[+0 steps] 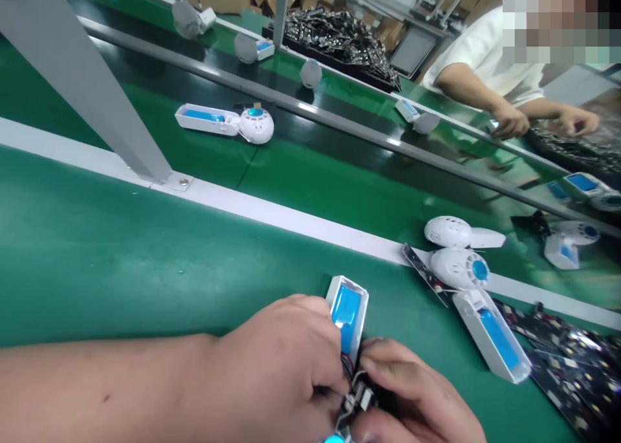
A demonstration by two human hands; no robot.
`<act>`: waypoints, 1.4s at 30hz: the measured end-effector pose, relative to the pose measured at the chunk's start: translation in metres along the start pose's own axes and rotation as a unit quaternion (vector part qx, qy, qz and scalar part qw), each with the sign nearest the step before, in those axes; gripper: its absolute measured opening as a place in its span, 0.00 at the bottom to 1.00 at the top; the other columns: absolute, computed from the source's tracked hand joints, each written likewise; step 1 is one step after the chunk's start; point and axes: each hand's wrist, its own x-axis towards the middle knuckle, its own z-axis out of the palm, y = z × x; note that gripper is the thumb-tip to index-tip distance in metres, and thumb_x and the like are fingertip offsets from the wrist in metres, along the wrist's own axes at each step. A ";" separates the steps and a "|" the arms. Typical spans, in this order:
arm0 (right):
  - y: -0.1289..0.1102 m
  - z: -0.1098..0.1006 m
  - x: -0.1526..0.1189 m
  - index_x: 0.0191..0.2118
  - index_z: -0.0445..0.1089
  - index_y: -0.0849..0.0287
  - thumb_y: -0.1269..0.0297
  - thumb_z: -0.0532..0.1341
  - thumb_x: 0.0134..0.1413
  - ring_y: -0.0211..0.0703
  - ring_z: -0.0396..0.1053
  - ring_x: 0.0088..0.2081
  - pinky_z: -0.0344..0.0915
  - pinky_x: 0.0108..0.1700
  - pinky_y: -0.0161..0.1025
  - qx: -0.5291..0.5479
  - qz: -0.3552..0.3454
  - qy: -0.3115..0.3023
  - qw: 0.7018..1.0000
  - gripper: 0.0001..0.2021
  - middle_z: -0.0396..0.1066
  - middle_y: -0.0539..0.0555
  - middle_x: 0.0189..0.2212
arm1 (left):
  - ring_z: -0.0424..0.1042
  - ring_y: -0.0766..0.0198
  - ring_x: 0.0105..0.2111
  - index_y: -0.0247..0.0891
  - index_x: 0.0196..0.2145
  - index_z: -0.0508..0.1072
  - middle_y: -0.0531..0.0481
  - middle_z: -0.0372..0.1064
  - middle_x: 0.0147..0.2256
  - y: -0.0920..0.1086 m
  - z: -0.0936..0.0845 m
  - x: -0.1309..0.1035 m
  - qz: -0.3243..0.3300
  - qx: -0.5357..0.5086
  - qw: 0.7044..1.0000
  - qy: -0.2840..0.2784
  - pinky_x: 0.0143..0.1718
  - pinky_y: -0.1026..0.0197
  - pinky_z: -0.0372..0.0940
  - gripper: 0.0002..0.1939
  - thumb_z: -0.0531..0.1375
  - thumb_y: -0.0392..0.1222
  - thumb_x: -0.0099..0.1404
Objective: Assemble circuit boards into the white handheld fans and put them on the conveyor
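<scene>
A white plastic housing [361, 304] with a blue battery [345, 313] in it lies in front of my hands on the green bench. My left hand [286, 352] is closed beside the housing, fingers bent down at thin wires and a small black circuit board [359, 398]. My right hand [412, 391] pinches that board from the other side, thumb below and fingers above. Part of a bright blue round piece [334, 438] shows at the bottom edge. My left fingertips are mostly hidden, so what they grip is unclear.
Right of my hands lies another white fan-like unit [485, 326], near a pile of black circuit boards [577, 372]. A conveyor [301, 178] carries more units behind a white rail [272, 213]. A metal post [97, 74] stands left. Across, a person's hands [509, 121] work near boards.
</scene>
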 end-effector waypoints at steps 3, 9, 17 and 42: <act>0.000 0.000 0.000 0.51 0.70 0.54 0.66 0.68 0.57 0.44 0.76 0.31 0.76 0.30 0.38 -0.016 -0.006 0.015 1.000 0.16 0.74 0.54 0.34 | 0.62 0.71 0.26 0.35 0.17 0.59 0.59 0.61 0.20 0.004 0.001 0.000 -0.033 -0.028 0.999 0.002 0.33 0.67 0.60 0.17 0.64 0.25 0.52; 0.002 -0.004 0.000 0.48 0.72 0.53 0.63 0.70 0.54 0.44 0.77 0.32 0.78 0.33 0.37 -0.024 0.007 0.039 0.999 0.15 0.77 0.53 0.35 | 0.63 0.72 0.26 0.35 0.16 0.60 0.59 0.61 0.18 0.006 0.005 0.000 -0.102 -0.061 0.993 -0.012 0.31 0.69 0.58 0.16 0.60 0.25 0.55; 0.004 -0.006 -0.001 0.46 0.75 0.51 0.62 0.72 0.51 0.45 0.78 0.33 0.79 0.34 0.37 -0.006 0.024 0.029 0.999 0.15 0.78 0.52 0.35 | 0.67 0.72 0.29 0.36 0.18 0.69 0.59 0.68 0.21 0.008 0.003 0.002 -0.136 -0.076 0.987 -0.035 0.34 0.71 0.61 0.11 0.61 0.24 0.52; 0.005 -0.007 0.000 0.47 0.76 0.48 0.59 0.73 0.49 0.46 0.79 0.33 0.79 0.34 0.37 -0.024 0.029 0.033 0.999 0.18 0.79 0.52 0.36 | 0.70 0.69 0.28 0.39 0.19 0.76 0.58 0.70 0.22 0.010 0.007 -0.002 -0.196 -0.080 0.977 0.004 0.31 0.69 0.63 0.10 0.62 0.27 0.51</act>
